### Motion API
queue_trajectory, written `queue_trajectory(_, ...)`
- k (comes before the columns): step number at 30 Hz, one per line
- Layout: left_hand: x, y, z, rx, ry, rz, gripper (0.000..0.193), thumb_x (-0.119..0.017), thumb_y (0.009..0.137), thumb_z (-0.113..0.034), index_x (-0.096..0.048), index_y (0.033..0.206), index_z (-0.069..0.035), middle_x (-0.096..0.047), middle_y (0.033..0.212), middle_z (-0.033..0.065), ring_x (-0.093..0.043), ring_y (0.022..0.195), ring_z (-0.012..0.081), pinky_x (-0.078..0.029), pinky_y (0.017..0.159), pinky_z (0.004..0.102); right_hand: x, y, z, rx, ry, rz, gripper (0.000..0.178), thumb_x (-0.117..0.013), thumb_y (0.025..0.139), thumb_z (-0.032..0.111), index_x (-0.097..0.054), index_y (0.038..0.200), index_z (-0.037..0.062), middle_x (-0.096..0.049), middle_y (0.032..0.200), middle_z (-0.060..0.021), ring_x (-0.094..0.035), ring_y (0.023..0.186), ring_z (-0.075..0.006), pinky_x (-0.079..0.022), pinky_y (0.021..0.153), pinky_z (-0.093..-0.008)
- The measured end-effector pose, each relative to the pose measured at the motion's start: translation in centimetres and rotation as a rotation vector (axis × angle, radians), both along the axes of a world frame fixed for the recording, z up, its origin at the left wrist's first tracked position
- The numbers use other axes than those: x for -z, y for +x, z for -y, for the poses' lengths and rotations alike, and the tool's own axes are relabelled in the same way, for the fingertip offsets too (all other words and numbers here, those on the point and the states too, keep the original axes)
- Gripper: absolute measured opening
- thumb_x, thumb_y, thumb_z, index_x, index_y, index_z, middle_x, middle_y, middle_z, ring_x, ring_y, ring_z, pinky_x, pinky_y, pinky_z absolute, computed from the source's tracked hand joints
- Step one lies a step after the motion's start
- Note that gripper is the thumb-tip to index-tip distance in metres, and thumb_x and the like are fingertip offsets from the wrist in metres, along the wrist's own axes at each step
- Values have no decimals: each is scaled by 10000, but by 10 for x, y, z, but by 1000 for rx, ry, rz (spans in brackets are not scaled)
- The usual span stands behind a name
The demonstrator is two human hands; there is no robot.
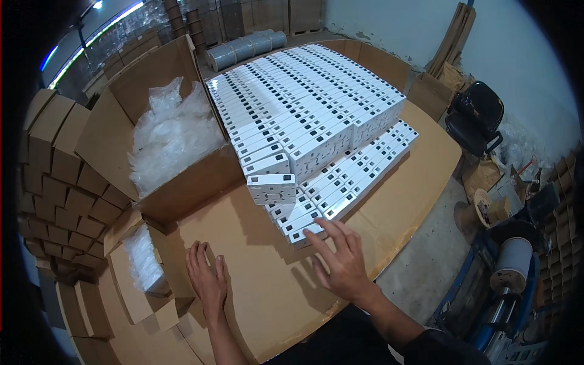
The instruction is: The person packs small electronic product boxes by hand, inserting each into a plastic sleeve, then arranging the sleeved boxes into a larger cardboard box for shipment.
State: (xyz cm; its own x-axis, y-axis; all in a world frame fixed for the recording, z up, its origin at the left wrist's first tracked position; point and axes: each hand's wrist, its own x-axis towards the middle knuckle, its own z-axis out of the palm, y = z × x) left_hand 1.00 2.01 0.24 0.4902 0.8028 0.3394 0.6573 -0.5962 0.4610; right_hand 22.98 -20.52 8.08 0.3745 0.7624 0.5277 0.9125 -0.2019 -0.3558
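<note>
Small white boxes with dark square marks stand in a large block of rows (pixel 304 103) on a cardboard-covered table (pixel 243 243). A lower layer of the same boxes (pixel 353 188) juts out toward me. My right hand (pixel 344 258) is at the nearest end of that layer, fingers apart. Its fingertips overlap the end box (pixel 299 237) in view; I cannot tell whether they touch it. One white box (pixel 271 189) sits tilted at the block's front left corner. My left hand (pixel 208 280) rests on the cardboard, fingers stretched out and holding nothing, beside a small open carton (pixel 173 261).
Clear plastic bags (pixel 176 134) fill a big open carton (pixel 182 191) at the left. Wrapped goods (pixel 145 258) lie in the small carton. Stacked brown boxes (pixel 61 182) line the left side. A black chair (pixel 476 115) and a machine with a roll (pixel 512 261) stand right.
</note>
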Motion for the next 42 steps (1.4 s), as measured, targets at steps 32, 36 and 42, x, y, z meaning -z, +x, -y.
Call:
queue_trajectory(32,-13,3,6,42,-107,109,365,-631,961,-86,-588,1313,1,-520,1431,191,-467,1360,384,-382,1149,473,21,12,21,-138,-38,-262,393,-726,798,-34,-679,1175,67,-668,1180,-109,-681,944,-319,-575,813,-419)
queue_trajectory(36,-10,4,8,67,-189,337,299,-626,959,-48,-614,1253,9,-558,1368,175,-595,1206,343,-502,1039,420,16,-6,3,-207,-53,-420,373,-717,867,-11,-638,1224,63,-665,1146,-130,-698,857,-342,-582,709,-416)
queue_trajectory(42,-25,4,12,72,-278,402,233,-634,965,-54,-650,1193,-10,-625,1202,141,-642,1084,286,-537,953,387,18,-29,-36,-289,-32,-497,343,-676,915,-23,-605,1244,43,-650,1097,-162,-689,844,-370,-575,675,-439)
